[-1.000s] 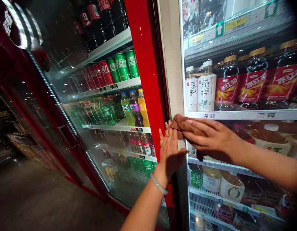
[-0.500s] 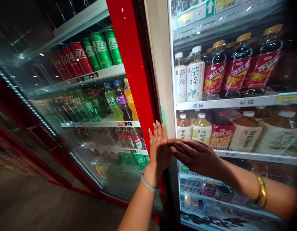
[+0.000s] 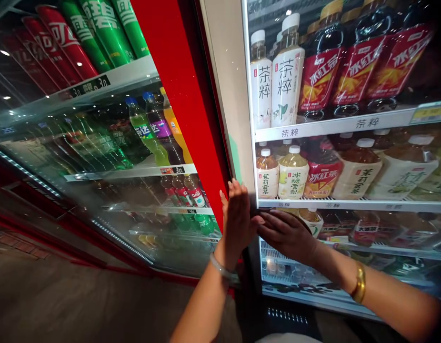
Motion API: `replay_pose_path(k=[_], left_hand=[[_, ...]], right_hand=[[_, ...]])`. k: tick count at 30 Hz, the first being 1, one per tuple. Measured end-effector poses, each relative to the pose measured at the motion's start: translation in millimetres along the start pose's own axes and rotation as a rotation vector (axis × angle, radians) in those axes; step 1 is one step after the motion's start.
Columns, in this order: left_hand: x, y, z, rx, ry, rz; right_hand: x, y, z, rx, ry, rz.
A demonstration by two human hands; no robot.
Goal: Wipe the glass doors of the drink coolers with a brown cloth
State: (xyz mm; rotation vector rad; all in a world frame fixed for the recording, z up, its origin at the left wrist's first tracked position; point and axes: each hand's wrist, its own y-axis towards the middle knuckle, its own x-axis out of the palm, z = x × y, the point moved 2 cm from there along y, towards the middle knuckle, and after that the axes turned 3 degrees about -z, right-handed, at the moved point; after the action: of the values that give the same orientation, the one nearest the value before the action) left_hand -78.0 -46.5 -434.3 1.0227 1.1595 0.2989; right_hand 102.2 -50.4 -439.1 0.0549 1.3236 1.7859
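My left hand (image 3: pixel 237 216) is raised with its fingers stretched upward, in front of the seam between a red-framed drinks cooler (image 3: pixel 177 85) and a pale-framed one (image 3: pixel 232 81). A translucent bangle circles that wrist. From the right comes my right hand (image 3: pixel 288 236), its fingers extended flat and pointing left, their tips close to my left thumb. Whether the fingertips touch the thumb or the cooler frame, I cannot tell. Neither hand shows anything held. A gold bracelet (image 3: pixel 359 284) is on my right wrist.
Behind glass on the left stand red and green cans (image 3: pixel 102 33) above soda bottles (image 3: pixel 156 126). In the right cooler are white tea bottles (image 3: pixel 286 71), red-labelled iced tea bottles (image 3: pixel 320 71) and larger bottles on a lower shelf (image 3: pixel 349 206). Dark floor (image 3: pixel 99 305) lies lower left.
The view has come nearer the coolers, and more floor shows below. My hands keep nearly the same pose, both a little lower against the shelves; the right forearm sits lower.
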Motion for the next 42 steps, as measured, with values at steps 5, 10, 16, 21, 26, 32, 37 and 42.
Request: replay_pose_path(k=[5, 10, 16, 21, 26, 32, 37, 42], left_hand=[[12.5, -19.3, 10.9, 0.002, 0.011, 0.015], [14.6, -31.4, 12.0, 0.000, -0.007, 0.012], [19.5, -51.5, 8.8, -0.025, 0.024, -0.086], [16.2, -53.8, 8.4, -0.049, -0.041, -0.072], [11.3, -50.2, 7.7, -0.082, -0.097, -0.037], [7.3, -50.1, 8.9, -0.069, -0.102, -0.039], [6.0, -58.2, 12.6, -0.185, -0.126, -0.051], [7.7, -62.5, 16.7, -0.205, -0.092, -0.074]], right_hand=[[-7.7, 5.0, 14.9, 0.071, 0.062, -0.057], [2.0, -5.1, 0.3, 0.148, 0.032, 0.003], [21.9, -44.6, -38.0, 0.069, 0.108, -0.085], [-0.7, -3.1, -1.1, 0.239, 0.059, 0.022], [14.7, -19.7, -22.3, 0.243, 0.003, 0.043], [20.0, -30.2, -43.8, 0.294, 0.082, -0.024], [12.1, -8.5, -25.2, 0.360, 0.043, 0.076], [40.4, -49.2, -58.5, 0.404, 0.071, 0.042]])
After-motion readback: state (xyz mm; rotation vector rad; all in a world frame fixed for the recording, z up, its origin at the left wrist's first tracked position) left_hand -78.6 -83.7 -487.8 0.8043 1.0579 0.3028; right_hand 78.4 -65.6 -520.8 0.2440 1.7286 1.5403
